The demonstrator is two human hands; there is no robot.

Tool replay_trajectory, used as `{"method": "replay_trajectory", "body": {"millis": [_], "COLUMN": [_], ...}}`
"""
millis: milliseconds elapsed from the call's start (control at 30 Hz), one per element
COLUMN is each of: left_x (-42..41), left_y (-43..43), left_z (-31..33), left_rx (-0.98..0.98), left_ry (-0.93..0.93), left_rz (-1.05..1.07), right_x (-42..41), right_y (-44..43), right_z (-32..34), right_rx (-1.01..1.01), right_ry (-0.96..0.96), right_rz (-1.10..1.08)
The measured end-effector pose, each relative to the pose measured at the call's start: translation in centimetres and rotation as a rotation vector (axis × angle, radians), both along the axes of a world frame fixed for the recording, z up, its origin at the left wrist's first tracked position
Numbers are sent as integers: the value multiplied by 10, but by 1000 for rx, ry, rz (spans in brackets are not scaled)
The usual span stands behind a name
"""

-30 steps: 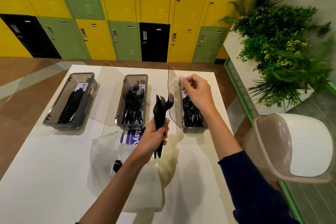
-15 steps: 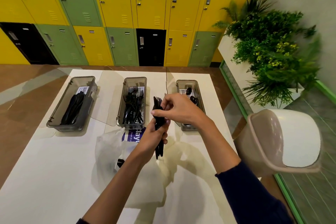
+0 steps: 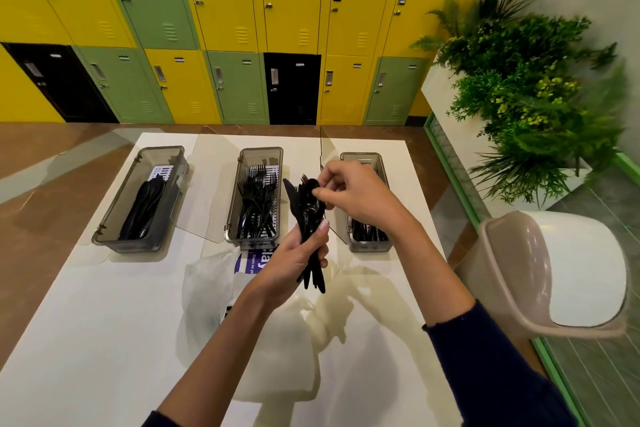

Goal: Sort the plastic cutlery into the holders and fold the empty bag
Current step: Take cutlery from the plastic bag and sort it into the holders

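My left hand (image 3: 294, 262) grips a bunch of black plastic cutlery (image 3: 306, 215) upright above the table. My right hand (image 3: 353, 192) pinches the bowl of a black spoon (image 3: 311, 191) at the top of that bunch. Three grey see-through holders stand in a row with their lids open: the left holder (image 3: 104, 236) holds dark spoon-like pieces, the middle holder (image 3: 232, 237) holds forks, and the right holder (image 3: 369, 246), partly hidden by my right hand, holds more black cutlery. A crumpled clear plastic bag (image 3: 207, 284) with a purple label lies under my left forearm.
The white table (image 3: 86, 340) ends near the holders at the back. A beige and white chair (image 3: 554, 274) stands close at the right. Green plants (image 3: 530, 90) fill the right side, and yellow and green lockers (image 3: 225, 28) line the far wall.
My right hand came back from over the right holder to the bunch in my left hand and now pinches a spoon at its top. The view shifted down slightly.
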State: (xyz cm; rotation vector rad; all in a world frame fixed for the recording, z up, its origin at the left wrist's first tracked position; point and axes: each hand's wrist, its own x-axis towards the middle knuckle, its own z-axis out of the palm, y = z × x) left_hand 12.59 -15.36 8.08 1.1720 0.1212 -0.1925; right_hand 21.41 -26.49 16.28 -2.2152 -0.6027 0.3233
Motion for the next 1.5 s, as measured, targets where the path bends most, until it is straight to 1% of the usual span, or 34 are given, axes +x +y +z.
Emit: {"method": "replay_trajectory", "body": {"millis": [200,433,600,700,767,933,1000,1100,1233,1300,1367,1433,1500], "left_x": [7,11,14,16,16,14,13,14,17,17,18,18,19], "left_y": [-1,-3,-2,-1,0,3,3,3,5,5,3,2,2], "left_z": [-5,-9,-6,-4,-5,-7,-7,-7,-12,-14,-16,-18,-21], "left_rx": [28,-88,-186,-208,-208,-162,-157,-205,-193,-162,-139,-123,-109], "left_ry": [10,3,54,95,93,71,68,77,89,97,107,115,125], "left_rz": [-5,-10,8,16,20,45,37,42,49,59,67,72,84], "right_x": [7,13,15,15,16,22,25,35,67,84,97,103,106], "right_y": [-7,-9,-11,-14,-16,-25,-30,-41,-61,-69,-72,-70,-67], "right_z": [-3,-9,-10,-11,-12,-7,-3,-1,-18,-39,-65,-89,-105], "right_rx": [21,45,66,92,122,299,330,369,486,442,326,180,82], "right_ry": [38,51,52,51,55,110,123,119,139,120,92,35,-20], "right_rz": [27,23,12,6,-2,-43,-45,-110,-313,-441,-538,-591,-597]}}
